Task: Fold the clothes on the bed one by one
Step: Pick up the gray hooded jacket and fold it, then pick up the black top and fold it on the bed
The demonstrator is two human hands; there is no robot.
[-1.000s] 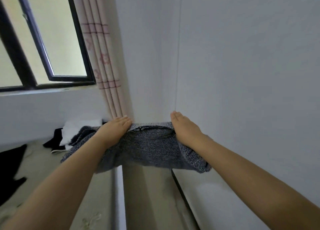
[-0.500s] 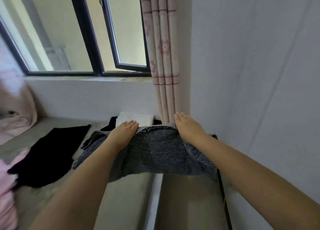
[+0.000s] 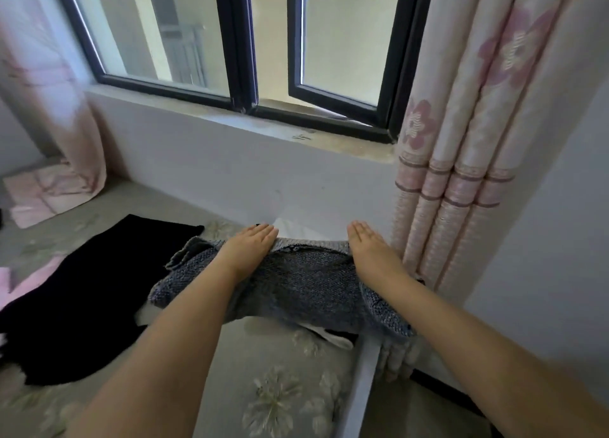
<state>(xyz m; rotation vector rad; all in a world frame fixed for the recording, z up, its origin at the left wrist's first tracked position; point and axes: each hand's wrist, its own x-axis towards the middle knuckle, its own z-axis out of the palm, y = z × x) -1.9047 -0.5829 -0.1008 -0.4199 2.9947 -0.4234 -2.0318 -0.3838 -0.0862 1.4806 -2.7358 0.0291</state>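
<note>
- Plainly, the bed (image 3: 283,388) fills the lower half of the frame, its flower-print cover running from lower left to the pale edge rail at lower centre-right, with the window wall behind it and a pink-flowered curtain (image 3: 461,180) hanging down the right side.
- On the left of the bed lies a black garment (image 3: 82,292), spread flat and well apart from both hands; a white garment (image 3: 296,230) shows just beyond the fingertips and again under the near edge of the knit.
- The grey knit garment (image 3: 309,289) sits at centre frame, held up above the bed with its long axis running left to right across the picture. It spans the gap between the two hands and sags toward the viewer, one loose end flopping out to the left and the other drooping at lower right.
- The left hand (image 3: 245,251) lies palm-down over the knit's far edge left of centre, fingers straight and together, pointing away toward the wall. Whether a thumb pinches underneath I cannot tell.
- The right hand (image 3: 370,251) matches it right of centre, fingers flat and extended, close beside the curtain.
- To my eye both hands are equally near. The cloth hangs from their undersides toward the person, so the next lay-down or fold would go along the short axis.
</note>
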